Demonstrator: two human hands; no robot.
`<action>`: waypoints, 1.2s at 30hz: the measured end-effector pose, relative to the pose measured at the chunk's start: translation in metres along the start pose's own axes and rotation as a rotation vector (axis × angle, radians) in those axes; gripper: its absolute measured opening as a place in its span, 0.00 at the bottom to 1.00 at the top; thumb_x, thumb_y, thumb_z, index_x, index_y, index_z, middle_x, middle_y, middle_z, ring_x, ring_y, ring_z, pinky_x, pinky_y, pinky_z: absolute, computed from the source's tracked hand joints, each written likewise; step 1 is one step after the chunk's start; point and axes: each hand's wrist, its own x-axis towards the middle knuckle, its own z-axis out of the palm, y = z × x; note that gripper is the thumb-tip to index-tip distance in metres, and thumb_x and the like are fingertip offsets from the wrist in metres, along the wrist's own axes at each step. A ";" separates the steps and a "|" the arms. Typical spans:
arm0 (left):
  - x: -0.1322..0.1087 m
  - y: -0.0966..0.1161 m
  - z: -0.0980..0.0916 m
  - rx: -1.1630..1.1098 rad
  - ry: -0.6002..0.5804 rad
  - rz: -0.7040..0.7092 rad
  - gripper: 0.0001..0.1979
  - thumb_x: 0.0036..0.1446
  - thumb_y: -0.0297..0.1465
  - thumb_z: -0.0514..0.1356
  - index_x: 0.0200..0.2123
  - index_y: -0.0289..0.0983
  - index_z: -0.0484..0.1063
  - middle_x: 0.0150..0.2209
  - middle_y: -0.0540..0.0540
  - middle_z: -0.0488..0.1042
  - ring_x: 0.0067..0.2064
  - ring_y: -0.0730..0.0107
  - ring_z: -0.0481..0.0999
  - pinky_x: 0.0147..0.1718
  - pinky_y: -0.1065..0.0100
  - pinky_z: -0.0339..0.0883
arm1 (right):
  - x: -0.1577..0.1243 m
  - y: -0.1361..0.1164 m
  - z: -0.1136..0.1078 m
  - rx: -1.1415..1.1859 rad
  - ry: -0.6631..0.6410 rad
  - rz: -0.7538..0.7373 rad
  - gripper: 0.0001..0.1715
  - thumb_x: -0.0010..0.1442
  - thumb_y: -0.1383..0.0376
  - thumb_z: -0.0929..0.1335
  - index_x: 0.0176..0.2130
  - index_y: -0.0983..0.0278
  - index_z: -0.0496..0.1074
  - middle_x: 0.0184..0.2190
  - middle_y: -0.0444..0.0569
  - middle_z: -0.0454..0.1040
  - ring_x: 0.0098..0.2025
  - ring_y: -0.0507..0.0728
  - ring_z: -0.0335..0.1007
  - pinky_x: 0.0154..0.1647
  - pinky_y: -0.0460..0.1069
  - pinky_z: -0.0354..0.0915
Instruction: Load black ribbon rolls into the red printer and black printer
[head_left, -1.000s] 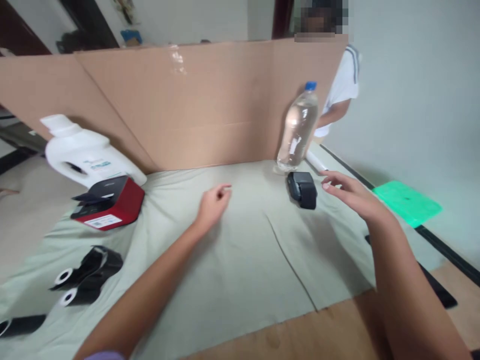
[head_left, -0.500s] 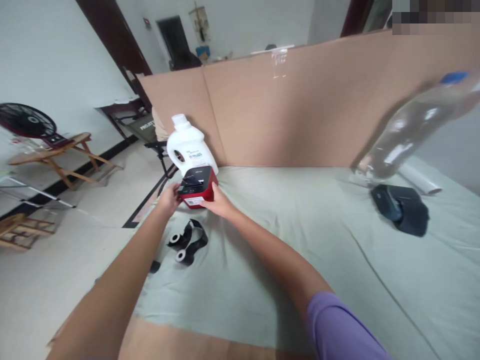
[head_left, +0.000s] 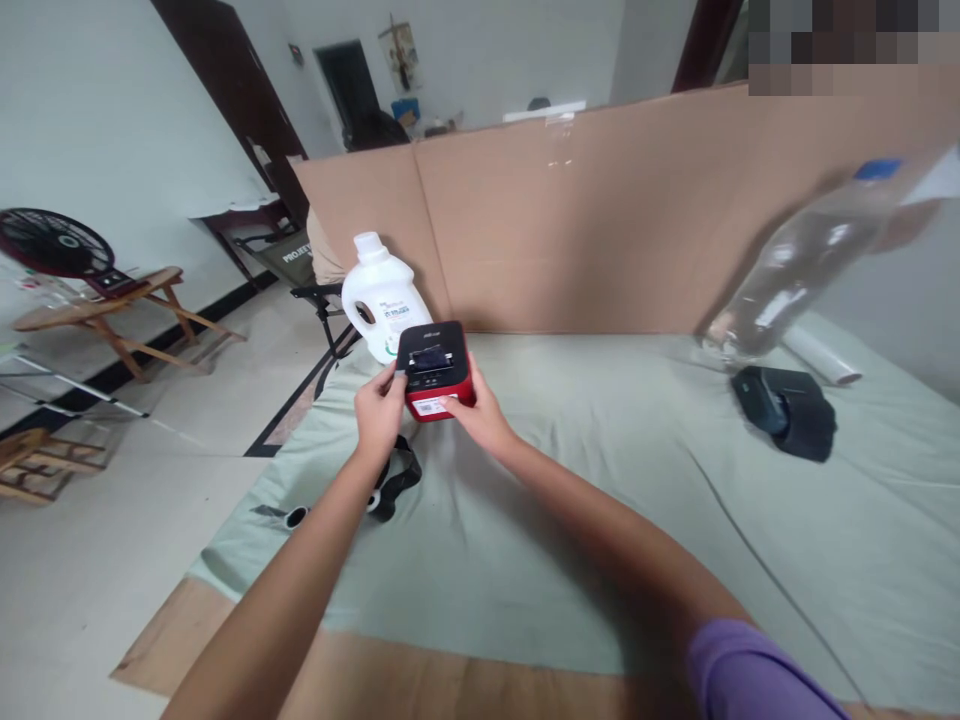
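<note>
A small red and black label printer (head_left: 433,365) is held between both hands, its black top with a slot tilted towards me. My left hand (head_left: 377,408) is closed on its left side, fingers along the edge. On the opposite side my right hand (head_left: 484,412) grips it, thumb across the front by a white label. Just behind it stands a white jug (head_left: 386,290) with a side handle and cap. Below the hands a black ribbon (head_left: 401,480) with rolls lies on the green cloth (head_left: 540,480), partly hidden by my left forearm.
A cardboard panel (head_left: 555,230) rises along the back. To the right are a clear large bottle (head_left: 806,265) with a blue cap, a clear roll (head_left: 821,350) and a dark device (head_left: 784,412). On the left, a fan (head_left: 60,245) sits on a wooden stool (head_left: 112,315).
Both hands have brought the printer to the right and nearer, away from the jug's front. One ribbon roll now lies farther left, apart from the other.
</note>
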 end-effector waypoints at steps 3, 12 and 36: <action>-0.040 0.032 0.040 -0.120 0.014 0.094 0.20 0.61 0.35 0.60 0.52 0.32 0.81 0.52 0.40 0.82 0.55 0.54 0.80 0.57 0.57 0.73 | -0.036 -0.026 -0.048 0.184 0.209 -0.102 0.62 0.56 0.55 0.76 0.76 0.53 0.43 0.75 0.48 0.53 0.74 0.63 0.52 0.74 0.59 0.52; -0.172 0.050 0.151 -0.398 -0.234 0.072 0.27 0.66 0.42 0.59 0.62 0.32 0.74 0.61 0.35 0.75 0.64 0.51 0.73 0.65 0.54 0.66 | -0.169 -0.033 -0.153 0.038 0.453 0.023 0.51 0.58 0.56 0.77 0.72 0.52 0.56 0.70 0.49 0.62 0.70 0.65 0.60 0.73 0.64 0.56; -0.187 0.022 0.139 -0.110 -0.271 0.361 0.10 0.68 0.34 0.56 0.47 0.38 0.74 0.56 0.37 0.71 0.57 0.59 0.74 0.51 0.60 0.74 | -0.197 0.001 -0.146 -0.125 0.536 0.165 0.63 0.56 0.51 0.76 0.77 0.59 0.42 0.74 0.55 0.53 0.74 0.67 0.52 0.74 0.66 0.51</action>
